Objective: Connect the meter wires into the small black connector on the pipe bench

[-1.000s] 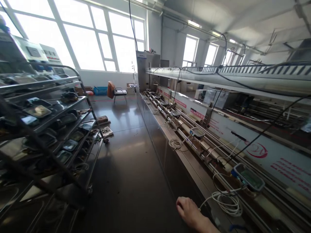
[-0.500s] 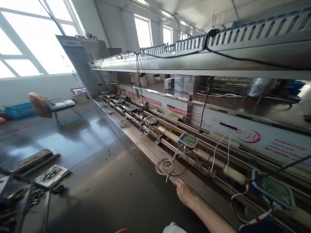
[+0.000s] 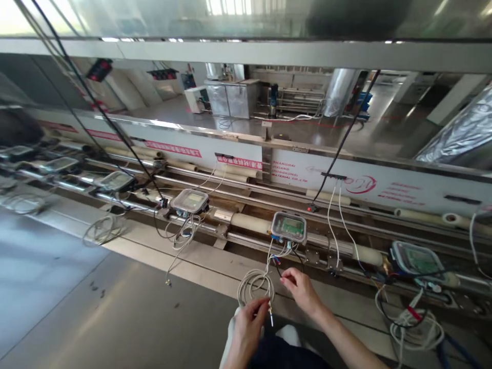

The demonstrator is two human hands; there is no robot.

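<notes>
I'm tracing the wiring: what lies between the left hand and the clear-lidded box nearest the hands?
The head view shows a pale cable coil over the metal ledge between the left hand and the clear-lidded box; its cable runs up toward the box.

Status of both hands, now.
Left hand: fingers curled at the cable coil; whether it grips cannot be told.
Right hand: fingers bent beside the black wire; grip cannot be told.

On the long white panel (image 3: 382, 179) I can read red capitals (image 3: 289, 172): "SHANGHAI", "JIXIANG", "MATERIAL CO.,LTD". Right of them sits a red round logo (image 3: 362, 184), then blurred red lettering (image 3: 402, 197). Red strips (image 3: 172, 149) farther left bear pale characters, too small for me.
</notes>
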